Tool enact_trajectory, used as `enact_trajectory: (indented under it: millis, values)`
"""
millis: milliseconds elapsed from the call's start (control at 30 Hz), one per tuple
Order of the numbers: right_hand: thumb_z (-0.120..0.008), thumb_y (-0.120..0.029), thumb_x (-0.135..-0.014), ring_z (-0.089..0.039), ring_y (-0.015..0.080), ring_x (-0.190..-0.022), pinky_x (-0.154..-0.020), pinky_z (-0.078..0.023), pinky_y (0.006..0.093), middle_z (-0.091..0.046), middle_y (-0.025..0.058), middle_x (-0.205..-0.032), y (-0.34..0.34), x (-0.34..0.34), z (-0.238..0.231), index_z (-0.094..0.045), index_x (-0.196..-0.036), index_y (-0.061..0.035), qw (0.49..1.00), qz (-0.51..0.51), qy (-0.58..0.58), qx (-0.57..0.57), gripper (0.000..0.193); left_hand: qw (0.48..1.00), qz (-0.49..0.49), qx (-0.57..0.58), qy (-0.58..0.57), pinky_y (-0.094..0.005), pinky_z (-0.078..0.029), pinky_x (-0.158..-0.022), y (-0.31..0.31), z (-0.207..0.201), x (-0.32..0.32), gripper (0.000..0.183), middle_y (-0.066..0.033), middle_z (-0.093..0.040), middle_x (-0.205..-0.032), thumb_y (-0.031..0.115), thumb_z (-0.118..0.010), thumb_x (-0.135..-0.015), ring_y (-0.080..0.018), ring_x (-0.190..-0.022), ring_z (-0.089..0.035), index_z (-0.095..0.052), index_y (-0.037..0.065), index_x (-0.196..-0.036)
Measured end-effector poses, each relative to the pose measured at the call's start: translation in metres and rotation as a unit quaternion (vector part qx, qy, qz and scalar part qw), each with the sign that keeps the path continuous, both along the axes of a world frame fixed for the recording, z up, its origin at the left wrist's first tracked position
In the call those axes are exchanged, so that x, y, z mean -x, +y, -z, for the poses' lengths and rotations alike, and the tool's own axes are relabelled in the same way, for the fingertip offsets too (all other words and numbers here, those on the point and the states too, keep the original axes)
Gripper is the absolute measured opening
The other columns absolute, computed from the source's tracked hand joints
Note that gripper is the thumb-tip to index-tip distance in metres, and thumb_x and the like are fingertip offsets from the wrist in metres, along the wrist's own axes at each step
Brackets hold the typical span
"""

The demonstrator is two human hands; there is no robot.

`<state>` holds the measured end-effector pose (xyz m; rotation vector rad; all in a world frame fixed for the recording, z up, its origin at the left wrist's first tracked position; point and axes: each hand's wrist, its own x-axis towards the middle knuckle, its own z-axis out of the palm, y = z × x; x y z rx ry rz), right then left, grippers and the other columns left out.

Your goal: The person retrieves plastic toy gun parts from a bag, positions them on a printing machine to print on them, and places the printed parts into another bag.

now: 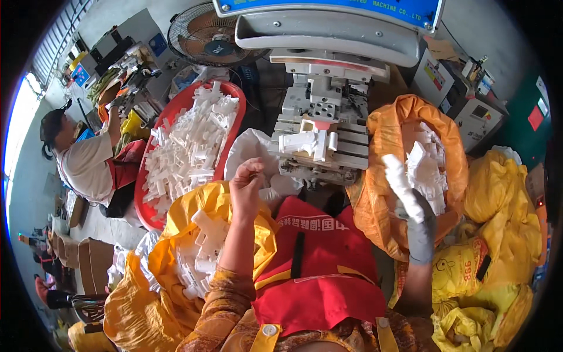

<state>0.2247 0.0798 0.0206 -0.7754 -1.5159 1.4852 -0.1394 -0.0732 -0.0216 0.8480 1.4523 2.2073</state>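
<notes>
Clock positions are taken from the centre of the view, 12 o'clock at the top. Nearest is the red apron [316,264], toward 6 o'clock. Between 7 and 8 o'clock, an open yellow sack [138,311] contains loose white moulded parts.

Left hand [248,179]: bare, raised at 9 o'clock, near the centre; fingers curled together, with no part visible in them. Right hand [417,223]: grey-gloved, between 3 and 4 o'clock; fingers clamped on an elongated white piece [400,180]. This piece is plain white and slightly irregular in outline; it tilts toward 11 o'clock over the opening of an orange sack [375,205], which holds more white parts.

At 1 o'clock, a single white workpiece [302,142] sits on the slotted surface [352,141] of a grey machine [328,32]. Finish: plain, pale white. Form: angular, with a long arm pointing toward 9 o'clock and an upright frame-like section at its other end.

Farther out, between 9 and 10 o'clock, a red tub [237,108] is heaped with similar parts. Beyond it: a fan [217,50] at 11 o'clock and a seated co-worker [88,167] at 9 o'clock.
</notes>
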Motion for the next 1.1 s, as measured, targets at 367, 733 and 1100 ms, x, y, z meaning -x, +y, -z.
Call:
enact_trajectory:
  millis: [367,733,1100]
  values:
    - [-0.048,-0.038,-0.096,-0.063,0.0221,-0.089,-0.076,-0.05,0.0341,-0.06,0.0138,-0.112,0.008,-0.008,0.025,-0.046,-0.131,-0.0068,0.902,-0.166,0.306,0.256,0.047,0.984,-0.053,0.106,0.136,-0.0288,-0.046,-0.084,0.077,0.003,0.016,0.023,-0.0081,-0.062,-0.104,0.009,-0.058,-0.091,-0.016,-0.096,-0.058,-0.063,0.002,-0.112]
    - [-0.052,-0.035,-0.095,-0.062,0.0204,-0.094,-0.081,-0.051,0.0333,-0.061,0.0142,-0.114,0.019,0.016,0.005,-0.047,-0.131,-0.0001,0.967,-0.098,0.208,0.109,0.051,0.874,-0.227,0.194,0.384,-0.0398,-0.045,-0.066,0.117,-0.03,0.012,0.026,-0.0108,-0.064,-0.072,0.023,-0.059,-0.091,-0.0318,-0.068,-0.06,-0.066,0.006,-0.074]
    - [-0.066,-0.017,-0.083,-0.062,0.0275,-0.102,-0.087,-0.049,0.0345,-0.064,0.0156,-0.108,0.061,0.166,-0.033,-0.056,-0.127,-0.0055,0.888,-0.143,-0.2,-0.389,0.047,0.952,-0.272,0.137,0.034,-0.0228,-0.039,-0.056,-0.097,-0.013,0.062,0.028,-0.0007,-0.062,-0.071,0.021,-0.057,-0.095,-0.0068,-0.061,-0.051,-0.069,-0.001,-0.081]
